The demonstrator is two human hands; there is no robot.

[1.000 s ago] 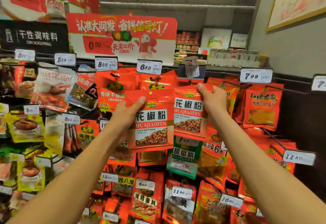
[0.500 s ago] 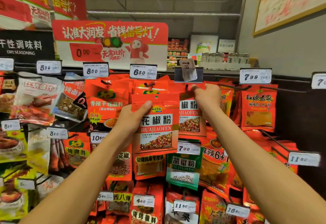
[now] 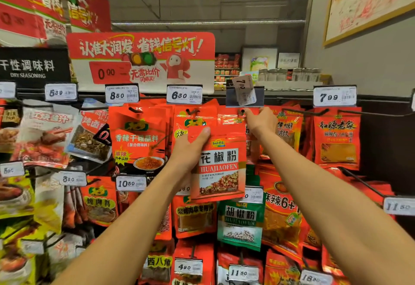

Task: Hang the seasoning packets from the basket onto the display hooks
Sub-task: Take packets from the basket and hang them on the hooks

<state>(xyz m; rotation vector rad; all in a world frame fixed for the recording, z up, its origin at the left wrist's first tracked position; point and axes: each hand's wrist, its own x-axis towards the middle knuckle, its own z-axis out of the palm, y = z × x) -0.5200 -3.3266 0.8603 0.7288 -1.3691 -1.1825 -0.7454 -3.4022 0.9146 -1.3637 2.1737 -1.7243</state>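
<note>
Huajiaofen packet (image 3: 221,163): red, held upright in my left hand (image 3: 187,150), thumb across its upper front, grip closed on its left edge, in front of the hanging stock. My right hand (image 3: 261,120) pinches the top of a second red packet (image 3: 231,116) at the display hook (image 3: 242,111), under the tilted 7.00 price tag (image 3: 243,90).

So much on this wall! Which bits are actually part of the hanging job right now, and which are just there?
In the job:
left hand holding the red Huajiaofen packet
right hand at the black hook, on another red packet

Just there:
green pepper packet
red promotional sign
white 7.99 price tag
</note>
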